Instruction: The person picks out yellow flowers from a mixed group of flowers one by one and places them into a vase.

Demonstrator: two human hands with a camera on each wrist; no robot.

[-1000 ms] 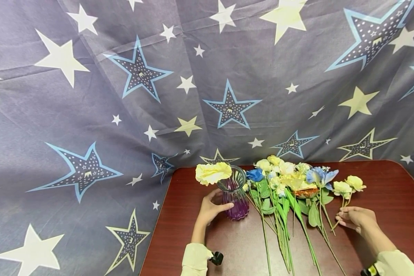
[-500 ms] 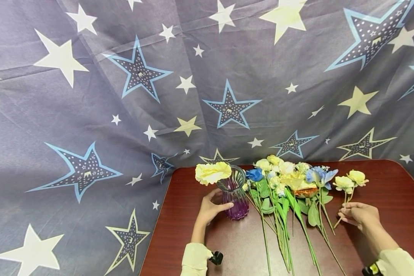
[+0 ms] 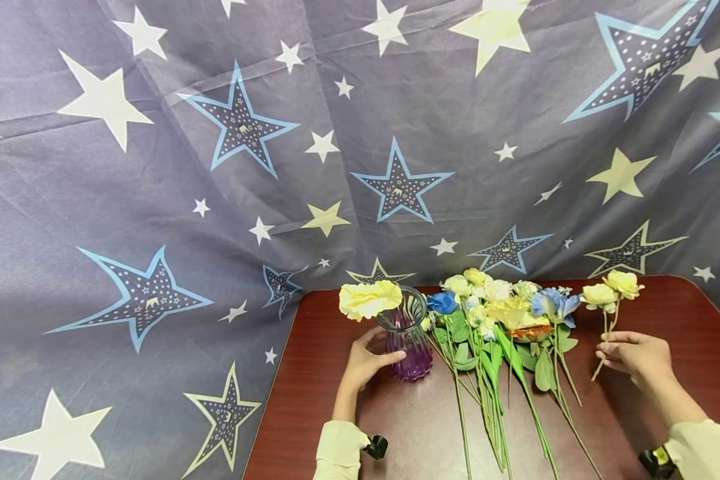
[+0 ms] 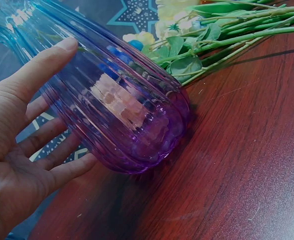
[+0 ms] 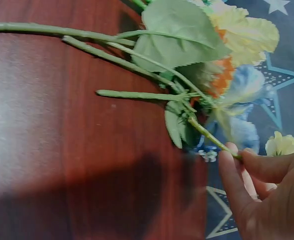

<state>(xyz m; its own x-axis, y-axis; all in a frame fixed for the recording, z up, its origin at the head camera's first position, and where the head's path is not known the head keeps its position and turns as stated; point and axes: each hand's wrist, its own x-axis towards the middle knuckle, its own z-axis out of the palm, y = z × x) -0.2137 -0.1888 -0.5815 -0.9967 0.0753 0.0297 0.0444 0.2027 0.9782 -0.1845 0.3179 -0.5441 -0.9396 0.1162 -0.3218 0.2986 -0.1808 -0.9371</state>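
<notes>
My left hand [image 3: 366, 360] holds the ribbed glass vase [image 3: 413, 357] at the table's left. In the left wrist view the thumb lies across the near side of the vase [image 4: 132, 110], with the other fingers behind it. Glass fades from blue at the top to purple at the base. One large yellow flower [image 3: 369, 300] stands in it and leans left over the rim. At the right, my right hand [image 3: 636, 357] pinches a short stem bearing two pale yellow flowers [image 3: 612, 290], blooms up. In the right wrist view the thumb and fingertips grip that stem [image 5: 209, 134] near its cut end.
Between the hands lies a pile of flowers, with a blue rose [image 3: 443, 303], a blue-violet flower [image 3: 555, 305] and several long green stems [image 3: 492, 420] pointing toward me. They lie on a dark red wooden table [image 3: 420, 440]. A star-patterned cloth [image 3: 396, 100] hangs behind.
My right hand has moved right and slightly up, carrying the two-bloom yellow flower away from the pile. The left hand and vase have stayed in place.
</notes>
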